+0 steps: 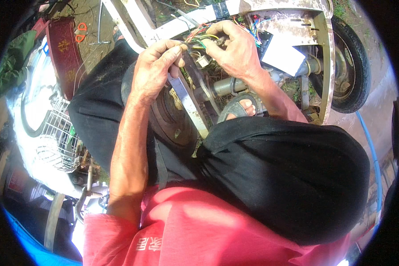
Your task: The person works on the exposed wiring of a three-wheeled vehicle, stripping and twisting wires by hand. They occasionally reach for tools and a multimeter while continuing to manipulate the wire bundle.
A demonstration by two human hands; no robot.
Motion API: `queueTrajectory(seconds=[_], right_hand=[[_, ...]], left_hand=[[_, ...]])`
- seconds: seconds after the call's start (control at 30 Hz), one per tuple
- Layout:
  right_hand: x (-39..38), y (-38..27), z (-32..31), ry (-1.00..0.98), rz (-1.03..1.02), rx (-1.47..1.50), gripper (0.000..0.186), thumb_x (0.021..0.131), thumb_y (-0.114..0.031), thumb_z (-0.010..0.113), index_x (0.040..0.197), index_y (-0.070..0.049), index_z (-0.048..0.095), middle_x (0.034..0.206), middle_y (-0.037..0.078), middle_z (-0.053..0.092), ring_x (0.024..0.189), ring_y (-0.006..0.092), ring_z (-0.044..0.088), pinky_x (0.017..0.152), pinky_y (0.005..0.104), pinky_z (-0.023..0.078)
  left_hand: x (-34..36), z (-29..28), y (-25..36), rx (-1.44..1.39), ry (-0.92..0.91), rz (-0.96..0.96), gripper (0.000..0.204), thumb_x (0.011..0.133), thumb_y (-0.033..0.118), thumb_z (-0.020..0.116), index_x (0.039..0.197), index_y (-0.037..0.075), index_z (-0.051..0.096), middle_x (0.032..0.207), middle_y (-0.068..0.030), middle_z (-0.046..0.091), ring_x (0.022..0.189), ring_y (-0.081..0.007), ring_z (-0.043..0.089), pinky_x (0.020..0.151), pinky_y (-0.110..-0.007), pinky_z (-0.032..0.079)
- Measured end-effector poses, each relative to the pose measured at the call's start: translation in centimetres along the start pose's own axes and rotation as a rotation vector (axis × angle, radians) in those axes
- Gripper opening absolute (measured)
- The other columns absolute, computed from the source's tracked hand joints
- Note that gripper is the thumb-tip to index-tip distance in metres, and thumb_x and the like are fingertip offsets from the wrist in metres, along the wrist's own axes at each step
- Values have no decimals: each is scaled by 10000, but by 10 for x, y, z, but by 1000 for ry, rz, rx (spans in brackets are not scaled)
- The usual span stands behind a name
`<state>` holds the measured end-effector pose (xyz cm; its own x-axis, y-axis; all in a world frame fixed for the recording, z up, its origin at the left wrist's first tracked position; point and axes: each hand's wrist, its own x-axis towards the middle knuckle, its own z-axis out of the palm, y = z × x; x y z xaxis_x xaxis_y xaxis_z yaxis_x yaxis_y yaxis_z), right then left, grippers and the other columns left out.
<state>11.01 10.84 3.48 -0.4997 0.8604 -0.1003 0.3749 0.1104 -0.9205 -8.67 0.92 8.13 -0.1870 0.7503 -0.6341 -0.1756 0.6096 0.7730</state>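
My left hand (pixel 157 66) is closed, thumb and forefinger pinched on a thin wire end that is mostly hidden by the fingertips. Just to its right, my right hand (pixel 237 51) curls thumb and fingers round wires, among them a green wire (pixel 200 45). More coloured wires (pixel 204 33), yellow and red, bunch between and behind both hands. Below the fingertips hangs a small white plug connector (pixel 202 61). All this lies over a vehicle's white metal frame (pixel 175 27). Right of my right hand sits a box with a bright white face (pixel 283 54).
A black tyre (pixel 348 66) and a rusty fender (pixel 324 66) stand at the right, with a grey axle tube (pixel 228 86) below my hands. Orange-handled scissors (pixel 80 32), a T-handle wrench (pixel 100 26) and a dark red box (pixel 64 55) lie far left. A wire basket (pixel 60 137) is nearer.
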Motion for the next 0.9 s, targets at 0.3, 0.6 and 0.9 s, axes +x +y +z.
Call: queueTrajectory(seconds=[0.3, 0.6, 0.9], right_hand=[[-4, -23, 12, 53, -395, -274, 229, 781, -160, 807, 1007, -139, 772, 964, 28, 678, 901, 257, 648, 781, 374, 543], [7, -23, 14, 31, -340, -306, 111, 833, -238, 731, 882, -141, 754, 907, 61, 686, 901, 298, 665, 763, 441, 546], [1, -36, 8, -48, 48, -184, 203, 882, -311, 710, 898, -119, 775, 927, 119, 703, 900, 346, 696, 790, 466, 548]], left_hand=[[-3, 4, 12, 413, 105, 121, 171, 965, 222, 747, 992, 56, 778, 736, 28, 658, 661, -54, 550, 592, -247, 455], [10, 13, 23, 145, 212, -13, 232, 969, 252, 745, 927, 24, 743, 702, 7, 644, 604, -67, 534, 555, -231, 427], [8, 24, 6, -373, 274, 71, 164, 979, 157, 731, 984, -4, 706, 790, -48, 675, 575, -92, 548, 561, -237, 476]])
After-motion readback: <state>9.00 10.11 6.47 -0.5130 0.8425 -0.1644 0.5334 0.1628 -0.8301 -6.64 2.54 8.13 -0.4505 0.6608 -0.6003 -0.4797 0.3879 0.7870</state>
